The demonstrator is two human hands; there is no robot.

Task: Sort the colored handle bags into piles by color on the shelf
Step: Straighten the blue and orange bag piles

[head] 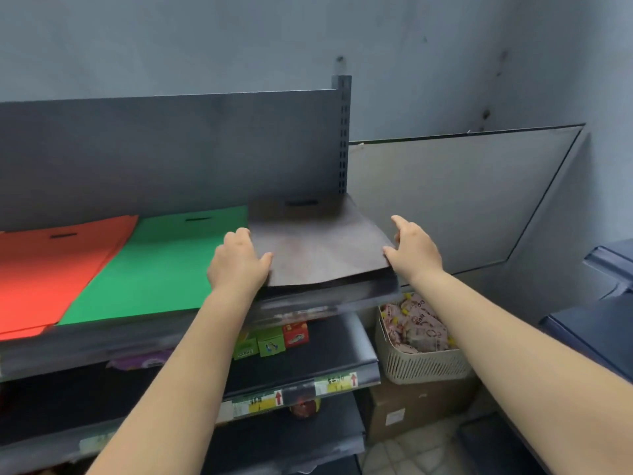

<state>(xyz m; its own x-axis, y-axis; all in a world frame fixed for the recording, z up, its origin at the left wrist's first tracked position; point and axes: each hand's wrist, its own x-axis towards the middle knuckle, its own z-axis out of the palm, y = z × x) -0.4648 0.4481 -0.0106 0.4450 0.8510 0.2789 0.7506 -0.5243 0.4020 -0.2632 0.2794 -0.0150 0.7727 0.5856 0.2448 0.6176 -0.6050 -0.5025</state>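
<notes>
A: Any writing you can read?

B: Hardly. The price strips (337, 382) on the front edge of the lower shelf carry red arrows pointing up on white and yellow labels, but the print is too blurred to make out. The small green and red boxes (270, 341) under the top shelf have pictures and lettering, also unreadable. The packets in the pale slotted basket (419, 365) at the right show red marks that I cannot read.

A: And the bags?

B: Three flat piles lie side by side on the top shelf (325, 303). The red pile (51, 269) is at the left, with its near corner over the shelf's front edge. The green pile (161, 265) lies just beside it, touching or slightly overlapping it. The brown pile (318, 245) sits at the right end, against the slotted upright post (342, 132). Each top bag has a dark cut-out slot for a handle near its far edge.

A: What are the hands doing?

B: The left hand (238, 262) is at the left near corner of the brown pile, thumb lying on top of the bag, fingers curled along its left edge. The right hand (412, 250) is at the right near corner, fingers bent against the edge, thumb at the corner. Both grip the brown pile, whose front edge bows up a little between them.

A: Anything else nearby?

B: A cardboard box (411, 409) under the basket, and a dark blue bin (603, 323) at the far right.
</notes>
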